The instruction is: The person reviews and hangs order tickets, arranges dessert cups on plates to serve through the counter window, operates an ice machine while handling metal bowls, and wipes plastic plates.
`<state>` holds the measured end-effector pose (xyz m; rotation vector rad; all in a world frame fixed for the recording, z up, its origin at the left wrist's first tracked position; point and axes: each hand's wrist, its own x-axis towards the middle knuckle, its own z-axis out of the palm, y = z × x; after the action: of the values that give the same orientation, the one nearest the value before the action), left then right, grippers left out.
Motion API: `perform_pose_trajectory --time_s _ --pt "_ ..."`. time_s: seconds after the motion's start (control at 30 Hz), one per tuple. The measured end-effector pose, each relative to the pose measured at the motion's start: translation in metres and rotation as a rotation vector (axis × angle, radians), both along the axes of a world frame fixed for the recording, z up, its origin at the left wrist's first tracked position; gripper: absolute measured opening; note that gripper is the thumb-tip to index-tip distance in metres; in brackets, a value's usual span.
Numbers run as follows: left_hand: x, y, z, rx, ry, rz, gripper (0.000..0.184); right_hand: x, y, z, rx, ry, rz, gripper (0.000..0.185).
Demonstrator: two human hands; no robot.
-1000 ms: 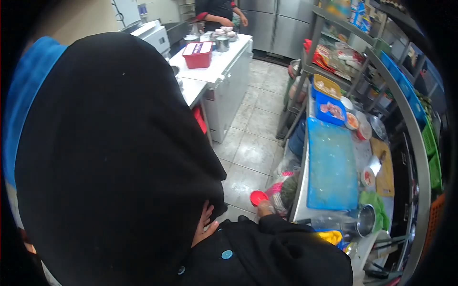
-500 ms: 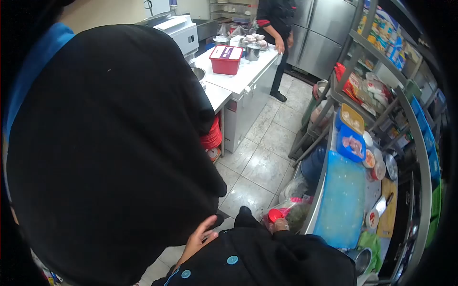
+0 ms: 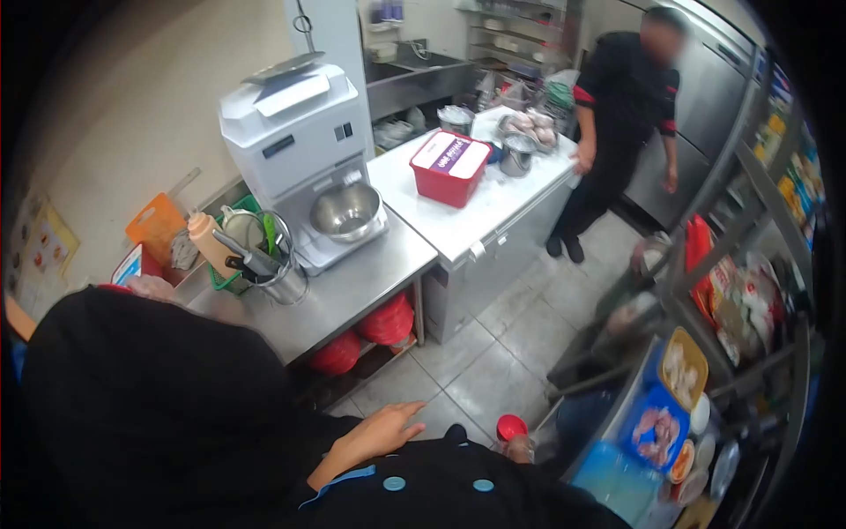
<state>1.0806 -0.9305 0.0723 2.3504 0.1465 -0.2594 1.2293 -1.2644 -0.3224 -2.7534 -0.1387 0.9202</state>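
My left hand point(image 3: 377, 436) is held out low in front of me with its fingers stretched and nothing in it. It is beside the black clothing of a person point(image 3: 167, 406) close on my left. My right hand point(image 3: 520, 450), low in front of my body, is closed on a small red cup point(image 3: 511, 428). Only part of that hand shows; it seems to have a clear plastic glove on. Whether the cup has a handle or contents I cannot make out.
At left a steel counter point(image 3: 352, 291) holds a white machine point(image 3: 291, 132) with a steel bowl point(image 3: 346, 212). A red tub point(image 3: 449, 167) sits on the white freezer. Another person point(image 3: 617, 115) stands beyond it. Trays of meat, a blue one point(image 3: 656, 432) among them, are at right.
My view has swung left, bringing the white machine and counter into sight. The person close by now sits lower and farther left in view. My right hand keeps the red cup.
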Motion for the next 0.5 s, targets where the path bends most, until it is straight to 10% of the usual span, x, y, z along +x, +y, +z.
perform_pose_trajectory --time_s 0.17,0.43,0.5 --pt "0.105 -0.007 0.001 -0.010 -0.032 -0.086 0.047 0.117 0.047 0.041 0.690 0.152 -1.063 0.015" --pt "0.275 0.067 0.048 -0.114 -0.229 0.402 0.034 0.359 0.204 0.218 1.197 -0.088 -0.744 0.012" --pt "0.323 0.125 0.066 0.070 -0.630 0.571 0.032 0.405 0.235 0.250 1.189 -0.101 -0.669 0.013"
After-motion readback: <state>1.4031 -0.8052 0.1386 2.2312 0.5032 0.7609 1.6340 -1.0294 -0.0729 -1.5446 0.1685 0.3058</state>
